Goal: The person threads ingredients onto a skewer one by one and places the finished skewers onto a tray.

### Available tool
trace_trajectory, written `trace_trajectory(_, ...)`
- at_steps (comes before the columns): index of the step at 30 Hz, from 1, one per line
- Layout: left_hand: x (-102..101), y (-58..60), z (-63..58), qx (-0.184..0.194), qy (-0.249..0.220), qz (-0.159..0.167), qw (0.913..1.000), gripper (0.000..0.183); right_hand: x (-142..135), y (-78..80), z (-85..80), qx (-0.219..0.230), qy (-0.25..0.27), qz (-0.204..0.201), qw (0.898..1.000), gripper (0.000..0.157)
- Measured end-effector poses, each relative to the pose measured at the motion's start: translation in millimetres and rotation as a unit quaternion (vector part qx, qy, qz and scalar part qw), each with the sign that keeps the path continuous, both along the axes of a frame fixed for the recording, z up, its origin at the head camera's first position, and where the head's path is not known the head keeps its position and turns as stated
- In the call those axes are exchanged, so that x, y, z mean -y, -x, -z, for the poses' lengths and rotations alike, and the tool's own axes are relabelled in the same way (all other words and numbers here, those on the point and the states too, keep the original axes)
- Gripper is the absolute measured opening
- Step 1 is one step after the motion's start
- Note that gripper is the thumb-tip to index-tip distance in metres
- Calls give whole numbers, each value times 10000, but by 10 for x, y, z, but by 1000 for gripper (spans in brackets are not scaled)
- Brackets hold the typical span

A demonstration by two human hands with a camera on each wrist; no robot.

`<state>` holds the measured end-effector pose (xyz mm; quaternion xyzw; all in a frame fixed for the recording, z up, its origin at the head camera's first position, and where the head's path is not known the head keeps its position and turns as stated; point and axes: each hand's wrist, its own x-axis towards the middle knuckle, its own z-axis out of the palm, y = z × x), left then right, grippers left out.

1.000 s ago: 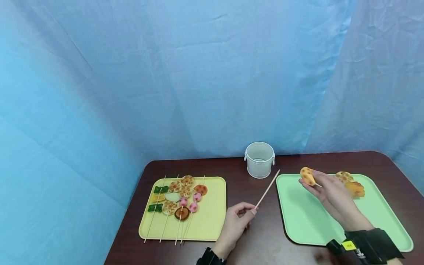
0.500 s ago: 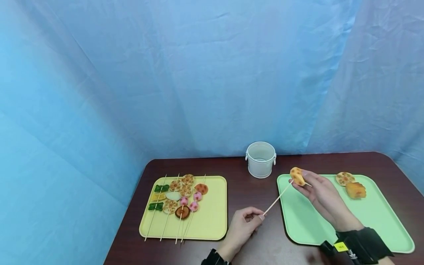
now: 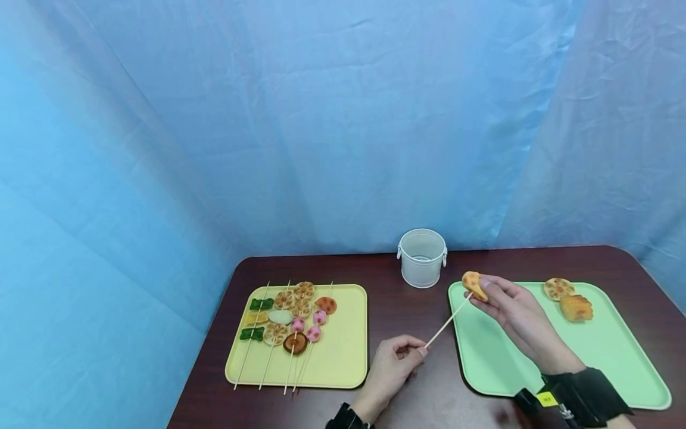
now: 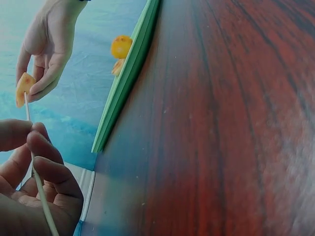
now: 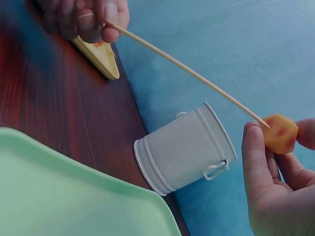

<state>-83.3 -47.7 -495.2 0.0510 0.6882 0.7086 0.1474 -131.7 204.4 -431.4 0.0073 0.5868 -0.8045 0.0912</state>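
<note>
My left hand (image 3: 393,372) pinches a thin wooden skewer (image 3: 448,322) between thumb and fingers, above the table between the two trays. The skewer slants up to the right. A yellow-orange toy food piece with browned spots (image 3: 474,285) is pinched in my right hand (image 3: 525,319), over the green tray's far left corner. In the right wrist view, the skewer's far end meets the flat face of the food piece (image 5: 280,133). The left wrist view shows the skewer (image 4: 43,199) crossing the left palm, its lower end running out of frame.
A yellow tray (image 3: 343,369) on the left bears several loaded skewers. On the right, the green tray (image 3: 498,369) holds a round browned slice (image 3: 558,289) and a golden block-like piece (image 3: 576,308). A small white bucket (image 3: 421,262) stands at the back, before a blue curtain.
My right hand has moved left with the food piece. My left hand shifted slightly right and tipped the skewer toward it; the skewer's end, apart at first, now meets the piece.
</note>
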Motion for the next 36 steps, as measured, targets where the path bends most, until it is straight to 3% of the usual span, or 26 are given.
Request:
trace_trajectory(6, -36, -10, 12, 115, 24, -360, 9993, 18, 61, -3, 4, -101, -273, 49, 9996, 23)
trace_trajectory(11, -62, -15, 10, 169, 162, -622, 9978, 12, 131, -7, 11, -141, -391, 17, 9991, 28)
trace_trajectory(19, -122, -14, -17, 301, -218, -610, 9974, 16, 256, -20, 22, 120, -738, -54, 9972, 40)
trace_trajectory(31, -185, 12, -86, 195, -116, -704, 9973, 24, 383, -48, 102, 335, -1318, -15, 9907, 54)
trace_trajectory(36, -225, 34, -112, 357, -122, -786, 9962, 14, 450, -74, 139, 440, -1455, -10, 9884, 58)
